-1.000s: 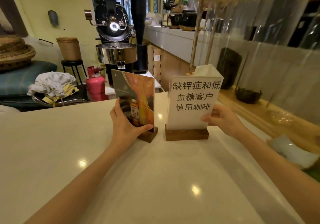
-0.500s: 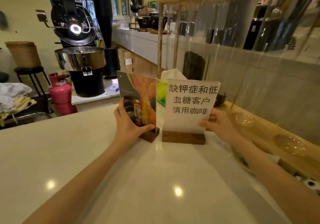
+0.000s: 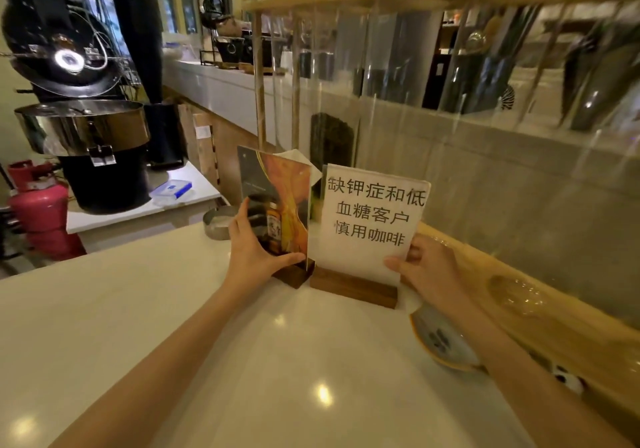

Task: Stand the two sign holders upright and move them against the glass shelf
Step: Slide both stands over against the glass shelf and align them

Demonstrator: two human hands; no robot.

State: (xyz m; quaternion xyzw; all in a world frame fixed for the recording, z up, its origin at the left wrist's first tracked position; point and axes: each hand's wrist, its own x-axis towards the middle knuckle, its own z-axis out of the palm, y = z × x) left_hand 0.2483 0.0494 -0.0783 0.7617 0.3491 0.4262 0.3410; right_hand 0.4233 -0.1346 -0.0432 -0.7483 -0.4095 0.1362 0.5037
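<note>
Two sign holders stand upright side by side on the white counter, each a clear panel in a dark wooden base. The left sign holder shows an orange picture with a bottle; my left hand grips its lower left edge, thumb across the front. The right sign holder carries white paper with black characters; my right hand grips its lower right corner. The glass shelf with its wooden frame rises directly behind and to the right of both signs. Whether the bases touch it is hidden.
A round metal dish sits just left of the signs at the counter's far edge. A patterned plate lies under my right forearm. A coffee roaster and a red gas cylinder stand beyond the counter at left.
Both upright signs have travelled with my hands toward the glass shelf, and the view has swung right so the shelf fills more of the frame. Both grips are unchanged.
</note>
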